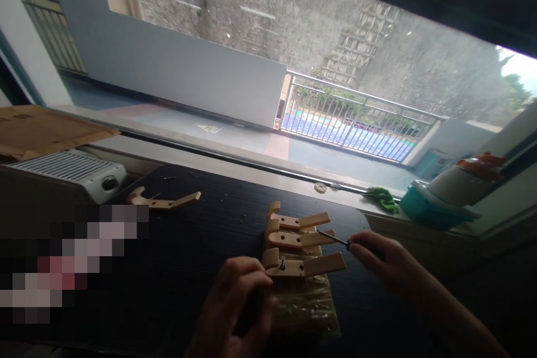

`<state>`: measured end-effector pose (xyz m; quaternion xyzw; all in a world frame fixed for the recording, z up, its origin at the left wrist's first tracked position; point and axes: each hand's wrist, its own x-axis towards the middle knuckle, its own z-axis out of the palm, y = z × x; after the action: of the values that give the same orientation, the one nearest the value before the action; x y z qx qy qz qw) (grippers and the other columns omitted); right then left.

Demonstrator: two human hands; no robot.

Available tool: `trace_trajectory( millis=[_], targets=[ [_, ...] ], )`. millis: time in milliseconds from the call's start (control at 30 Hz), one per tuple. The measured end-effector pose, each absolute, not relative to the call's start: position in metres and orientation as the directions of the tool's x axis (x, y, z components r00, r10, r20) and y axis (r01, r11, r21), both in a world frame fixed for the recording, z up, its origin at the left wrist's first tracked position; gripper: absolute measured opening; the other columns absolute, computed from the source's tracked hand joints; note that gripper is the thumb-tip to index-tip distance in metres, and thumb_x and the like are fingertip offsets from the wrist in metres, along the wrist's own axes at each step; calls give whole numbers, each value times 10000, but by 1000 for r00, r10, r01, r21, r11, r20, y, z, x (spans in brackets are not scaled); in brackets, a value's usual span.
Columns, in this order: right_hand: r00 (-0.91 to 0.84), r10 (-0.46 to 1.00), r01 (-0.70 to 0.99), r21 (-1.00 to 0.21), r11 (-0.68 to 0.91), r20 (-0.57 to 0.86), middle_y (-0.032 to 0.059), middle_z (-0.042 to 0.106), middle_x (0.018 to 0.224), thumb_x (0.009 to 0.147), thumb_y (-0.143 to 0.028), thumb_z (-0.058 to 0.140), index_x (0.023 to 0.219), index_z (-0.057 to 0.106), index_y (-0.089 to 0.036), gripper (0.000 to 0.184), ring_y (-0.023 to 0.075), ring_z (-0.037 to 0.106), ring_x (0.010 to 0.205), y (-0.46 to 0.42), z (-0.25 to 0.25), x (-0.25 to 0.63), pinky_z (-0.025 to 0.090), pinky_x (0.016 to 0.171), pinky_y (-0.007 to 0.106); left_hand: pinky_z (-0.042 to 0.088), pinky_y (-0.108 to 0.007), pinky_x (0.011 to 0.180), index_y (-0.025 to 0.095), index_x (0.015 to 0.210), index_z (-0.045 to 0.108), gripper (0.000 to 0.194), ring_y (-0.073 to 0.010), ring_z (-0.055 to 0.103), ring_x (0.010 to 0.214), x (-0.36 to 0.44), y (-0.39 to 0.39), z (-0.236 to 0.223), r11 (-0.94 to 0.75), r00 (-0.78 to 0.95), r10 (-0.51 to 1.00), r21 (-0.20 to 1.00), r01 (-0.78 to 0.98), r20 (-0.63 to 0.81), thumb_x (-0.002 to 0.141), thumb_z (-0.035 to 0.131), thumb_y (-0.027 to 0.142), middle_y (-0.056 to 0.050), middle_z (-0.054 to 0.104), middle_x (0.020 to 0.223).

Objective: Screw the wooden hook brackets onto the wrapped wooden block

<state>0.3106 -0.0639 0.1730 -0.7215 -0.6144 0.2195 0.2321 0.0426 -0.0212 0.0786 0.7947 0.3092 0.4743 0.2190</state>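
Observation:
My right hand (384, 260) is closed around the handle of a screwdriver (333, 236). Its thin shaft points left, the tip by the arm of the middle wooden hook (289, 239). Side by side on a block wrapped in shiny tape (308, 313) lie three pale wooden hooks, each with two dark holes. A screw (283, 262) stands upright in one hole of the near wooden hook (310, 266); the far wooden hook (300, 220) lies beyond. My left hand (239, 302), fingers curled, grips the block's left side, fingertips against the near hook's end; its palm side is dark.
Another wooden hook (168, 201) lies at the left on the dark table (201, 224), with small bits about. Behind are a tape roll (320, 187), a green cloth (381, 199) and a teal container (432, 207) along the sill. A white slotted appliance (100, 176) stands left.

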Motion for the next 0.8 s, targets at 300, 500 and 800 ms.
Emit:
trace_trajectory(
  millis=[300, 500, 800],
  targets=[
    [403, 911, 418, -903, -99, 87, 71, 710, 839, 758, -480, 622, 953, 680, -125, 409, 235, 649, 809, -71, 96, 289, 509, 710, 292, 363, -410, 1090, 269, 1366, 252, 714, -245, 441, 1296, 58, -7, 46, -112, 393, 919, 981, 159, 42, 773, 649, 258, -82, 515, 1336],
    [380, 920, 448, -890, -90, 98, 64, 695, 810, 756, -494, 623, 927, 685, -128, 409, 234, 629, 777, -71, 99, 294, 486, 654, 284, 348, -387, 1102, 274, 1385, 220, 752, -237, 438, 1302, 57, -7, 46, -98, 429, 903, 982, 163, 18, 769, 651, 263, -75, 495, 1370],
    [339, 939, 553, -820, -150, 56, 71, 694, 917, 815, -525, 534, 1072, 595, -164, 447, 231, 633, 843, -80, 105, 300, 482, 710, 303, 369, -363, 1093, 274, 1382, 266, 726, -230, 435, 1309, 56, -4, 42, -148, 433, 899, 973, 178, 58, 771, 658, 271, -58, 500, 1380]
  ],
)
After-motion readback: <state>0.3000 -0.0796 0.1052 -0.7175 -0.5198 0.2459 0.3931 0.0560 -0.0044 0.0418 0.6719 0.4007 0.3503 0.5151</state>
